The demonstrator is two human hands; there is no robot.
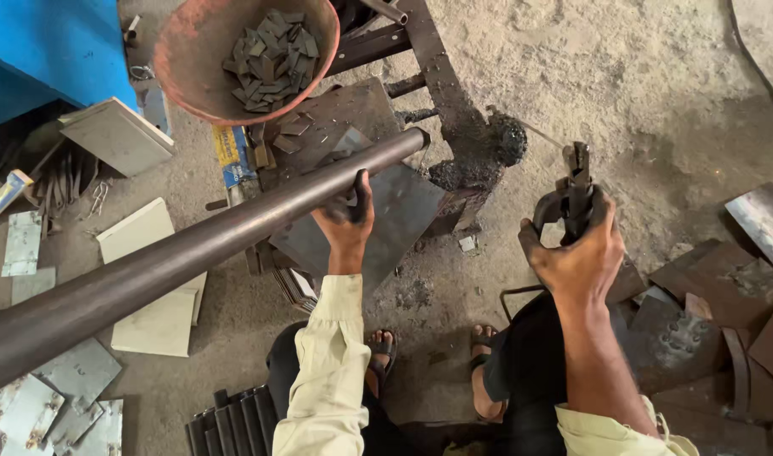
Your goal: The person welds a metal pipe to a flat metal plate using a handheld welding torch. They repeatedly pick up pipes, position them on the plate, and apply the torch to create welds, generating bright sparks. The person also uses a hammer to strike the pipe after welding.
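A rust-red round pan [192, 51] at top holds a heap of small grey metal pieces [270, 59]. The dusty concrete floor [623, 76] carries flat metal plates [32, 405] at lower left and rusty scrap sheets [724, 295] at right. Your left hand [348, 215] grips the long dark steel pipe [192, 245] near its far end, over a grey steel plate [395, 219]. Your right hand [577, 253], well apart from it, is closed around a black electrode holder [572, 190].

Pipe [192, 245] end beyond left edge.
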